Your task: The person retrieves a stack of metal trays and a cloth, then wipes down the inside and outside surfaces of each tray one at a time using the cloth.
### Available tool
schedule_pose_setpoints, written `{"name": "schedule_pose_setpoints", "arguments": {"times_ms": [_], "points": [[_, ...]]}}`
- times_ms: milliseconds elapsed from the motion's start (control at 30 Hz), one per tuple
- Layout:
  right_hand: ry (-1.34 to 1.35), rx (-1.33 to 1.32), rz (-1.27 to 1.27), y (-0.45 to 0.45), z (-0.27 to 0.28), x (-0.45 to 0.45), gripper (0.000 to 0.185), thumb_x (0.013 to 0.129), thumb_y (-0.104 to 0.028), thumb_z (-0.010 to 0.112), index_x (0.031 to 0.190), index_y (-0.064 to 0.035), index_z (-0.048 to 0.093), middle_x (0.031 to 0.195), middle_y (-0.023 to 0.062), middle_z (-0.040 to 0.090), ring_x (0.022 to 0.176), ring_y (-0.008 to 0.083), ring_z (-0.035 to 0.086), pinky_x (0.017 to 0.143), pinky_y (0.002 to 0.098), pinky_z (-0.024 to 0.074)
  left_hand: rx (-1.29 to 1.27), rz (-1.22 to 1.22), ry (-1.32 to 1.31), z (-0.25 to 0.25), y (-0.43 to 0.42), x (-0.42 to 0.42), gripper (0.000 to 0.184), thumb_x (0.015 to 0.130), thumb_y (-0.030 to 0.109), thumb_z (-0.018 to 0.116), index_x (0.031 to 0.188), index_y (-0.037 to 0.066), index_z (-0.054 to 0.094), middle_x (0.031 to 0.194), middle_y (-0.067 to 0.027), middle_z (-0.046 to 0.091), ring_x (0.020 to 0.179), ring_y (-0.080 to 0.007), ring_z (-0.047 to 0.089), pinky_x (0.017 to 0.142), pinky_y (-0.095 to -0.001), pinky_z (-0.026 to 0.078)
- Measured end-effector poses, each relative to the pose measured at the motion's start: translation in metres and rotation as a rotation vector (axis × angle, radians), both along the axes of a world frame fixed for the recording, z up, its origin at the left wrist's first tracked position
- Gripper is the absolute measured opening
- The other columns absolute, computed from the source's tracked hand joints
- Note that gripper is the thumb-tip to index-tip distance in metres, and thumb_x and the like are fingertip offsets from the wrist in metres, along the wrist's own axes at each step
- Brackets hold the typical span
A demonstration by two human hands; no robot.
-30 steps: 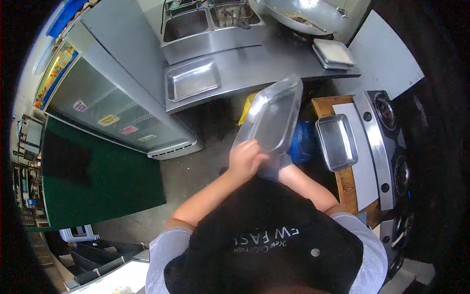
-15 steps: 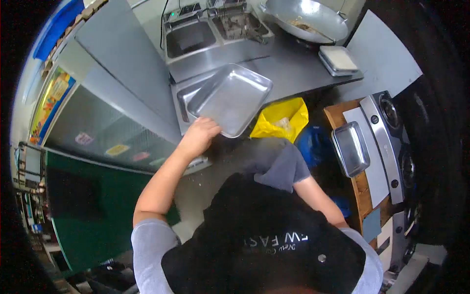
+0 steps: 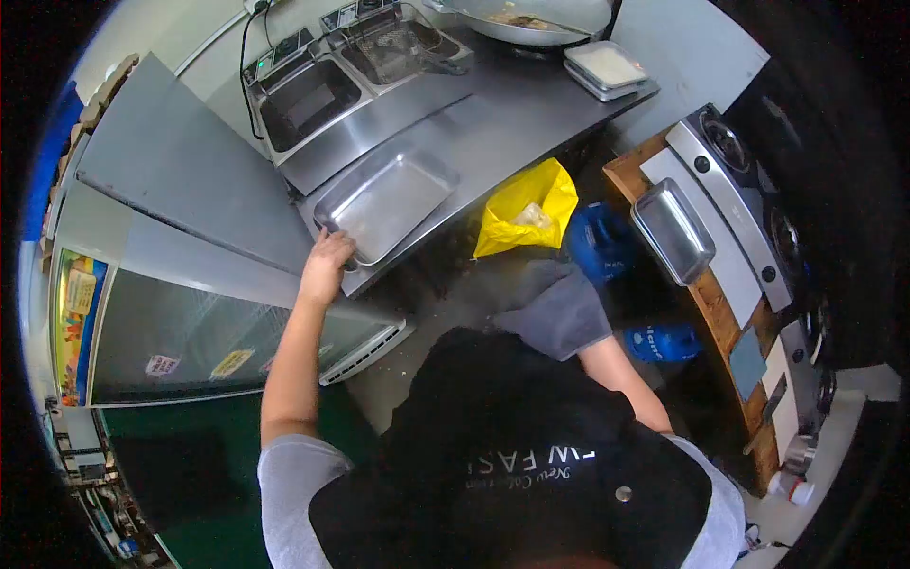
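Note:
My left hand (image 3: 330, 264) grips the near corner of a shallow rectangular metal tray (image 3: 391, 201), fingers curled over its rim. The tray lies on the steel counter (image 3: 507, 128), just in front of the fryer. On the other side, a grey cloth (image 3: 559, 308) covers my right hand, and only the forearm (image 3: 621, 379) shows behind it. The cloth hangs in front of my black apron (image 3: 531, 417), bunched around the hand; the fingers themselves are hidden.
A two-basin fryer (image 3: 318, 104) and a large wok (image 3: 540, 28) line the back. Stacked white-filled trays (image 3: 607, 68) sit at the counter's right end. Below are a yellow bag (image 3: 531, 204) and blue bottles (image 3: 602, 242). Another metal tray (image 3: 673, 232) lies beside the gas stove (image 3: 735, 199). A fridge (image 3: 199, 171) stands left.
The tray, tilted up in my left hand before, now lies flatter on the counter, further left. The cloth stays with my right hand. My view has shifted to the right.

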State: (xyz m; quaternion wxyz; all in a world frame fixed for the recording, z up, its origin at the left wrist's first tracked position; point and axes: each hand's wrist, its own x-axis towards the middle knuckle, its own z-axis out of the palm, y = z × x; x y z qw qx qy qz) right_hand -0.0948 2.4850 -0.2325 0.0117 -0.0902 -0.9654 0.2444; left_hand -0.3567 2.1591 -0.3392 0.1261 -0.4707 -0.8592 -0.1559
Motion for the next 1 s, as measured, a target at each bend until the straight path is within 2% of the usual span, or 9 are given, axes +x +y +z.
{"name": "schedule_pose_setpoints", "arguments": {"times_ms": [133,367,567,633,700,767,867,933,1000], "points": [[0.111,0.026,0.016,0.003,-0.021,0.001,0.036,0.064,-0.041,0.076,0.080,-0.0125,0.062,0.088,0.0108,0.063,0.091,0.0308,0.061,0.083,0.0361,0.0489,0.062,0.032,-0.068,-0.029,-0.008,0.000,0.031,0.071,-0.005,0.052,0.099,0.002,0.064,0.108,-0.0116,0.066,0.114,-0.0321,0.057,0.106,-0.0538,0.038],[0.185,-0.032,0.030,-0.001,-0.021,0.005,0.034,0.064,-0.038,0.077,0.074,-0.0118,0.058,0.081,0.0088,0.061,0.086,0.0295,0.060,0.079,0.0360,0.0484,0.170,0.203,-0.058,-0.048,-0.014,-0.004,0.025,0.073,-0.007,0.051,0.092,0.000,0.065,0.103,-0.0171,0.067,0.112,-0.0367,0.058,0.097,-0.0447,0.046],[0.539,-0.178,0.023,0.003,-0.042,0.011,0.052,0.059,-0.031,0.077,0.102,-0.0056,0.063,0.111,0.0139,0.062,0.103,0.0339,0.059,0.093,0.0412,0.0459,0.144,0.378,-0.145,-0.055,-0.012,-0.012,0.027,0.078,-0.007,0.049,0.097,0.000,0.066,0.105,-0.0226,0.065,0.113,-0.0382,0.058,0.094,-0.0438,0.047],[0.613,0.137,0.130,0.005,-0.034,0.012,0.059,0.057,-0.033,0.077,0.107,-0.0046,0.063,0.114,0.0139,0.062,0.109,0.0312,0.058,0.094,0.0412,0.0464,0.148,0.480,-0.234,-0.051,-0.009,-0.010,0.032,0.077,-0.010,0.047,0.101,0.001,0.066,0.107,-0.0245,0.064,0.116,-0.0384,0.056,0.099,-0.0440,0.043],[0.614,0.192,0.166,0.007,-0.033,0.014,0.062,0.057,-0.033,0.077,0.110,-0.0036,0.063,0.116,0.0144,0.061,0.111,0.0311,0.057,0.095,0.0411,0.0461,0.104,0.481,-0.325,-0.029,0.006,0.011,0.042,0.073,-0.011,0.046,0.109,0.001,0.063,0.119,-0.0254,0.059,0.123,-0.0391,0.049,0.106,-0.0440,0.037],[0.623,0.244,0.205,0.006,-0.029,0.014,0.065,0.058,-0.034,0.077,0.113,-0.0026,0.062,0.119,0.0150,0.061,0.113,0.0310,0.057,0.096,0.0409,0.0457,0.177,0.485,-0.120,-0.020,0.025,0.025,0.050,0.071,-0.010,0.046,0.118,0.002,0.059,0.132,-0.0243,0.051,0.129,-0.0393,0.042,0.110,-0.0449,0.032],[0.584,0.046,0.176,-0.004,-0.021,0.012,0.064,0.063,-0.033,0.074,0.117,-0.0011,0.061,0.122,0.0148,0.060,0.114,0.0332,0.056,0.099,0.0414,0.0435,0.341,0.280,-0.083,0.010,0.076,0.080,0.059,0.068,-0.009,0.049,0.126,0.002,0.052,0.129,-0.0229,0.051,0.124,-0.0393,0.046,0.109,-0.0441,0.033],[0.587,-0.183,0.193,-0.010,-0.019,0.008,0.058,0.069,-0.024,0.071,0.121,-0.0002,0.058,0.124,0.0152,0.059,0.115,0.0333,0.056,0.101,0.0405,0.0428,0.303,0.023,-0.404,0.027,0.111,0.117,0.052,0.073,-0.004,0.055,0.125,0.000,0.051,0.129,-0.0211,0.053,0.125,-0.0367,0.046,0.109,-0.0421,0.033],[0.511,-0.278,0.217,-0.015,0.000,0.006,0.057,0.071,-0.019,0.068,0.123,0.0000,0.056,0.126,0.0158,0.057,0.116,0.0325,0.055,0.102,0.0391,0.0426,0.242,-0.113,-0.648,0.010,0.136,0.133,0.065,0.078,0.008,0.066,0.138,0.002,0.041,0.141,-0.0190,0.044,0.133,-0.0332,0.040,0.111,-0.0370,0.030]]}}
